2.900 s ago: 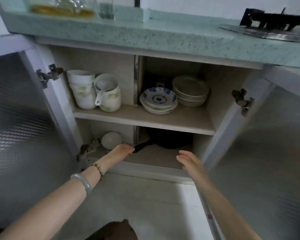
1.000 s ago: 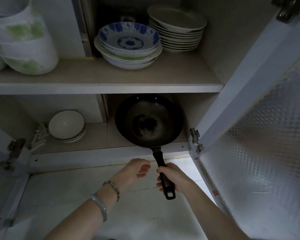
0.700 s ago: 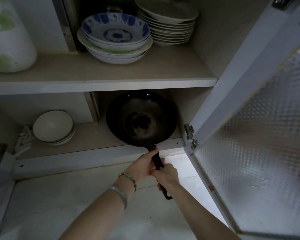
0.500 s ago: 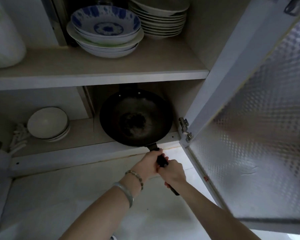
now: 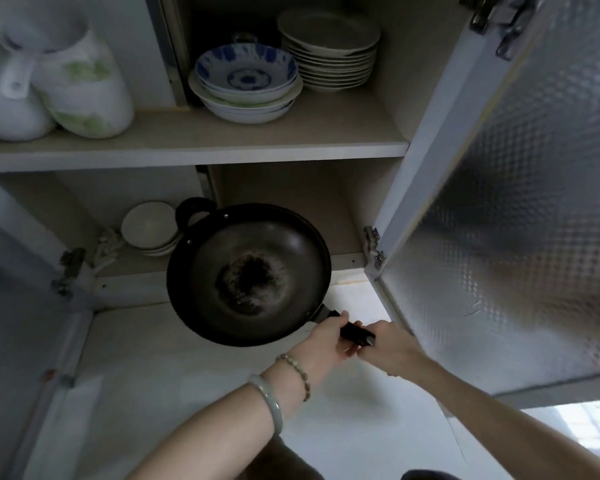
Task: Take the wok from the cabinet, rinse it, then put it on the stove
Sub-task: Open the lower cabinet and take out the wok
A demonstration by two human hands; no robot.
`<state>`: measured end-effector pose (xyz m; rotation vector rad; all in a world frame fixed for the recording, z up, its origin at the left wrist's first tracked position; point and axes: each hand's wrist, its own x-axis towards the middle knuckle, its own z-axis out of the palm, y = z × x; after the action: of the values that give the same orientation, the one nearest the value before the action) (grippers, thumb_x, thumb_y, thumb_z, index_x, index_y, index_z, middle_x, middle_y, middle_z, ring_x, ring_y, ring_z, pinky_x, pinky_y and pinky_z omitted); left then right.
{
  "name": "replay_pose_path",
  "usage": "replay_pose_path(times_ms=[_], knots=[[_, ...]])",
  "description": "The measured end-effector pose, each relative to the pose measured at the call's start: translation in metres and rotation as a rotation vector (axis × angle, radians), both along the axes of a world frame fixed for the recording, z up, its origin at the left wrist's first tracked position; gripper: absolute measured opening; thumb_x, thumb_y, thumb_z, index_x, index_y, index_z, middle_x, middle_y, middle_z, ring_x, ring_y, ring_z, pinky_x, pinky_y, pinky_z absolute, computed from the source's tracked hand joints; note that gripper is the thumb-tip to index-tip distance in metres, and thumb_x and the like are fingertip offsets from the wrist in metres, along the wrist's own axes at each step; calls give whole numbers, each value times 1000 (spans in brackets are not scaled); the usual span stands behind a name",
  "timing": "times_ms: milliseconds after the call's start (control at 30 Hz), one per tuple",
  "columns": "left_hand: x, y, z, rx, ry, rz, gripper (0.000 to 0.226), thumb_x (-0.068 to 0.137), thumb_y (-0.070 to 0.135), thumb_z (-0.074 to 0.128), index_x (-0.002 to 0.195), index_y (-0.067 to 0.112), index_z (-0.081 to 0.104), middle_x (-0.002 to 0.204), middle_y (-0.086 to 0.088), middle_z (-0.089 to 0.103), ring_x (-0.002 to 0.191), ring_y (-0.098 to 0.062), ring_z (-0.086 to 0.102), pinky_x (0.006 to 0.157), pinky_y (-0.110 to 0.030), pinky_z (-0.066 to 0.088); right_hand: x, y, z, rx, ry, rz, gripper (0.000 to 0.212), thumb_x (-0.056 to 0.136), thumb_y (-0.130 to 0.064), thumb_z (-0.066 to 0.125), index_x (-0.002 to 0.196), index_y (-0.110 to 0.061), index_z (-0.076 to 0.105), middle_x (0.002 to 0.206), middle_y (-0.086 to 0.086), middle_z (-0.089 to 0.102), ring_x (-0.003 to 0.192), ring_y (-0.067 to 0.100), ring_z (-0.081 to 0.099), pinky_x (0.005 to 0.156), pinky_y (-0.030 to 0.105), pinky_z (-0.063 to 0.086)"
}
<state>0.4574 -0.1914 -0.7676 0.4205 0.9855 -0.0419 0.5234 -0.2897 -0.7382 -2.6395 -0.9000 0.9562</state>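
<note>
The black wok [image 5: 248,271] hangs in the air in front of the open cabinet's lower shelf [image 5: 340,259], its blackened inside facing me and a small loop handle at its far left rim. Its long black handle [image 5: 355,332] points to the lower right. My left hand [image 5: 328,339] grips the handle close to the bowl. My right hand [image 5: 388,344] grips the handle's end just behind it. Both wrists reach in from the bottom of the view.
The upper shelf [image 5: 222,147] carries white-and-green jars [image 5: 80,84], blue-patterned bowls [image 5: 245,81] and stacked plates [image 5: 329,50]. White bowls [image 5: 149,226] sit on the lower shelf at left. A textured glass door [image 5: 520,188] stands open at right, another door at left. Pale floor lies below.
The wok has come out of the lower shelf toward me and now hangs over the floor. My left hand joined my right on the handle.
</note>
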Motion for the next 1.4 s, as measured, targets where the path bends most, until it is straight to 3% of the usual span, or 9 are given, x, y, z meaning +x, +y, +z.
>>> replay_pose_path(times_ms=[167,333,500,600,733,867,1133,1200,1400], knots=[[-16,-9,32,12,36,25,20,97,8,43,78,11,48,80,-8,56,70,-20,54,54,-32,43,-5,-7,28,32,-20,109,14,69,-23,53,56,-20,50,57,2,56,40,23,58,37,24,46],[-29,-12,67,33,22,151,19,97,3,40,80,4,46,80,-14,53,70,-25,52,25,-32,41,-10,-3,62,67,-48,220,14,68,-20,54,56,-21,49,55,3,56,39,23,59,38,25,46],[-35,-9,90,82,32,210,16,97,3,41,83,3,49,80,-13,52,69,-23,52,30,-32,45,-10,6,76,78,-58,270,15,66,-17,56,54,-20,48,51,2,53,32,19,55,37,23,41],[-35,-1,98,103,53,226,17,98,5,40,108,4,54,81,-12,53,70,-23,53,32,-31,47,-10,14,85,95,-58,293,22,68,-17,60,52,-22,47,49,1,52,33,18,55,36,23,42],[-39,7,126,87,59,253,19,99,6,38,83,9,47,78,-10,50,67,-21,50,32,-29,46,-10,26,108,65,-66,324,21,67,-24,59,51,-23,46,52,3,56,47,24,62,41,24,42],[-45,2,174,86,70,264,19,100,4,33,85,8,45,79,-10,49,70,-21,50,36,-28,49,-13,24,146,45,-69,370,22,68,-27,59,55,-21,43,67,4,55,72,29,60,47,26,34],[-49,-32,290,22,156,230,16,100,6,34,92,6,48,81,-10,53,71,-22,54,46,-33,53,-17,-11,255,4,-59,378,13,69,-29,58,71,-17,56,74,7,61,72,28,61,51,26,39],[-50,-44,323,11,178,192,11,100,7,36,100,6,47,82,-10,54,71,-23,54,45,-34,53,-20,-26,290,-4,-53,365,11,71,-28,58,70,-19,53,73,5,57,69,26,56,48,24,35],[-56,-82,412,-44,164,141,14,99,8,39,88,7,49,83,-10,55,74,-23,56,48,-32,54,-32,-69,386,-58,-50,328,26,74,-25,55,55,-27,36,57,-7,42,66,25,50,49,23,32]])
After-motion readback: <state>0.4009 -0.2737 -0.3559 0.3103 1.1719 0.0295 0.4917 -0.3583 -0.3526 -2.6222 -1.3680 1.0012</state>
